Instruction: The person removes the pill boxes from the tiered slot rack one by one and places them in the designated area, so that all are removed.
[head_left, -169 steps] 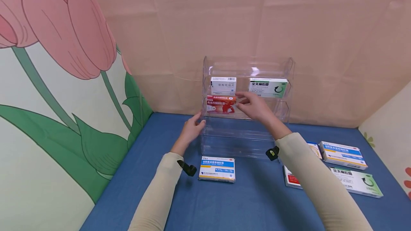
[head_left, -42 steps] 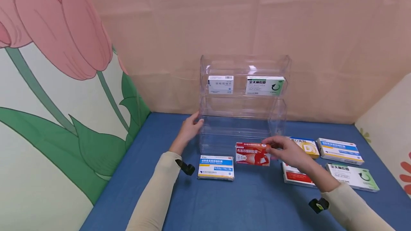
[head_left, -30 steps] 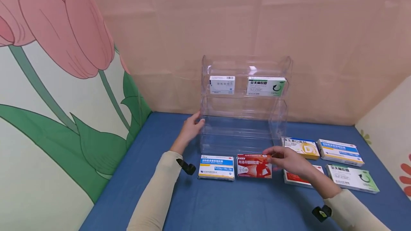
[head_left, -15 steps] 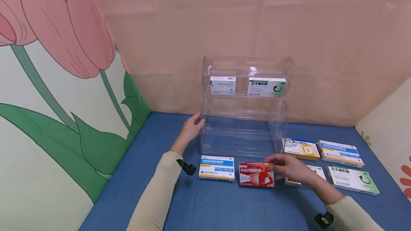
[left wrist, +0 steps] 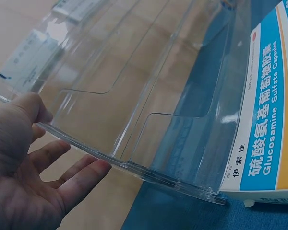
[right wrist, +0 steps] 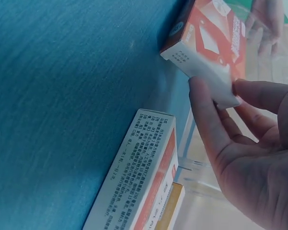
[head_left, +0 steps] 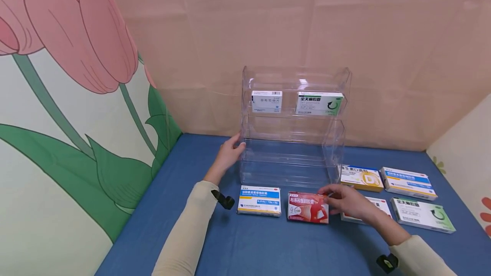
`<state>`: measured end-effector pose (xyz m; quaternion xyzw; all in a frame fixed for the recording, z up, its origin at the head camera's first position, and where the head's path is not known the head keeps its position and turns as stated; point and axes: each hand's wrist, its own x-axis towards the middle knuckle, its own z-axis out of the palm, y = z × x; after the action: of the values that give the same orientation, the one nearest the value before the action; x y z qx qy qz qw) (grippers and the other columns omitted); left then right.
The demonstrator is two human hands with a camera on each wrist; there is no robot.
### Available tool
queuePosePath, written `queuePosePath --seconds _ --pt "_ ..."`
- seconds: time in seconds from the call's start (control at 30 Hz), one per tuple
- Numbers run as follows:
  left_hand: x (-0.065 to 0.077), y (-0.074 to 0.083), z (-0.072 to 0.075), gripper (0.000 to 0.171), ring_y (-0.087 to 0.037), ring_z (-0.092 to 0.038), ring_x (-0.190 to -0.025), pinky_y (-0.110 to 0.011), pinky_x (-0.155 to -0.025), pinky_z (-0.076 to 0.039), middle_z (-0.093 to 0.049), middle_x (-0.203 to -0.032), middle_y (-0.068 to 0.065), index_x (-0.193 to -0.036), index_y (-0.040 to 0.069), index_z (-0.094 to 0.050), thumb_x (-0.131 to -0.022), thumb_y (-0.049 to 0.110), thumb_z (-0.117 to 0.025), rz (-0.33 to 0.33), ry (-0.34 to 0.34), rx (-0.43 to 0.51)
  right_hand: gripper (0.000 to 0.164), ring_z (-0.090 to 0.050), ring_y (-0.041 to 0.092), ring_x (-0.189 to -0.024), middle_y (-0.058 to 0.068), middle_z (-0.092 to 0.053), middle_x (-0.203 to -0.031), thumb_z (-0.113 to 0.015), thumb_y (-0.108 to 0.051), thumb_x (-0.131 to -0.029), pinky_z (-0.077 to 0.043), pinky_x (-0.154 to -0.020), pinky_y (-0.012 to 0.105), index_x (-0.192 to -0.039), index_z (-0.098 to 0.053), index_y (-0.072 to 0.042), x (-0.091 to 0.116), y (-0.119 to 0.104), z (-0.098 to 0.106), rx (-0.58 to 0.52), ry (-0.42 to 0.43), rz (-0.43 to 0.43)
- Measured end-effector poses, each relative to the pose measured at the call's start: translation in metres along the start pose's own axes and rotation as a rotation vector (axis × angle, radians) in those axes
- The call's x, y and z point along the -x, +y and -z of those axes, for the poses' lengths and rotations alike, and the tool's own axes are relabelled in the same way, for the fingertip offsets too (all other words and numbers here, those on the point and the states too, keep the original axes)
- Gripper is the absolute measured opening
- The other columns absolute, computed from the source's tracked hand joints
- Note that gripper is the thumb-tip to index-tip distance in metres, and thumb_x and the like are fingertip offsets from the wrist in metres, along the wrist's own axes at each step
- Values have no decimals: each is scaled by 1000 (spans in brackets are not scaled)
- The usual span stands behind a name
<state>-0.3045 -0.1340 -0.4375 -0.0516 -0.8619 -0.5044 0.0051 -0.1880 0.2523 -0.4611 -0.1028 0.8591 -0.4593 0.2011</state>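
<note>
My right hand (head_left: 347,201) pinches the right end of a red medicine box (head_left: 308,207) between thumb and fingers. The box is low over the blue cloth, right of a blue-and-white glucosamine box (head_left: 259,201). Whether its underside fully touches the cloth I cannot tell. In the right wrist view, thumb and fingertips press the red box's (right wrist: 216,43) white end. My left hand (head_left: 227,156) rests against the left side of a clear tiered rack (head_left: 287,173), its fingers spread along the panel edge in the left wrist view. A white box (head_left: 267,102) and a white-green box (head_left: 319,104) stand in the rack's upper part.
Right of the rack lie a yellow vitamin D box (head_left: 360,178), another blue-and-white box (head_left: 408,183), a white-green box (head_left: 423,215) and a red-and-white box (head_left: 377,208) partly behind my right hand. A peach cloth wall (head_left: 215,54) stands behind.
The red box has come off the rack's middle tier, down and forward in my right hand, beside the glucosamine box. Over the last half second it barely moves. The left hand stays at the rack.
</note>
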Motion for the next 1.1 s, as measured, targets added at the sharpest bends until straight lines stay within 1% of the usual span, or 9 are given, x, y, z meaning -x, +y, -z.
queuePosePath --seconds 0.2,0.3,0.37,0.47,0.53,0.73,0.87,0.97,1.1 --pt "-1 0 0 61 -30 -63 -116 -44 -90 -58 -47 -156 -9 -160 25 -33 -104 30 -57 6 -1 3 37 -66 23 -96 18 -63 -121 -69 -15 -95 -62 -72 35 -129 -64 -1 1 -4 4 103 52 42" --pt "-2 0 -1 61 -31 -62 -116 -45 -90 -58 -46 -156 -9 -160 26 -33 -104 30 -57 8 -3 7 35 -66 24 -96 21 -62 -124 -68 -12 -96 -62 -72 34 -128 -64 0 1 -8 8 108 61 66" --pt "-3 -1 -1 61 -30 -62 -117 -44 -90 -58 -47 -156 -9 -160 26 -33 -103 31 -57 12 -3 9 34 -66 26 -99 23 -61 -126 -67 -12 -97 -62 -74 34 -129 -63 -1 2 -12 13 107 64 89" --pt "-3 -1 -1 61 -30 -62 -116 -44 -90 -58 -47 -155 -8 -160 27 -33 -103 31 -57 13 -3 10 34 -67 28 -97 24 -60 -128 -66 -13 -97 -61 -76 34 -129 -64 -3 1 -20 20 121 86 123" --pt "-3 -1 -1 61 -30 -61 -117 -44 -90 -58 -47 -155 -8 -160 28 -33 -103 32 -57 14 -4 12 34 -67 28 -98 23 -61 -128 -67 -15 -97 -61 -76 34 -130 -64 -5 1 -26 26 149 109 148" --pt "-3 -2 -1 61 -30 -61 -116 -44 -90 -58 -47 -155 -9 -160 26 -33 -103 31 -57 9 -2 10 33 -67 29 -103 19 -64 -125 -68 -14 -96 -61 -75 33 -129 -65 -7 0 -47 43 302 190 229" --pt "-2 -2 -1 61 -30 -61 -115 -44 -90 -58 -48 -154 -8 -160 26 -34 -103 32 -57 13 3 7 34 -66 34 -107 19 -65 -126 -67 -14 -96 -61 -79 40 -130 -65 -8 -1 -61 53 369 221 255" --pt "-2 -2 -2 61 -31 -61 -117 -45 -91 -58 -48 -155 -8 -159 27 -34 -104 31 -57 15 6 4 35 -65 36 -110 19 -65 -127 -67 -16 -97 -59 -84 49 -131 -64 -8 -1 -71 59 386 225 251" --pt "-1 -1 -1 61 -31 -60 -119 -45 -93 -57 -47 -156 -8 -159 29 -34 -104 32 -57 24 5 2 37 -65 37 -111 20 -64 -128 -67 -15 -97 -58 -87 53 -132 -62 -6 -3 -82 68 396 221 268"
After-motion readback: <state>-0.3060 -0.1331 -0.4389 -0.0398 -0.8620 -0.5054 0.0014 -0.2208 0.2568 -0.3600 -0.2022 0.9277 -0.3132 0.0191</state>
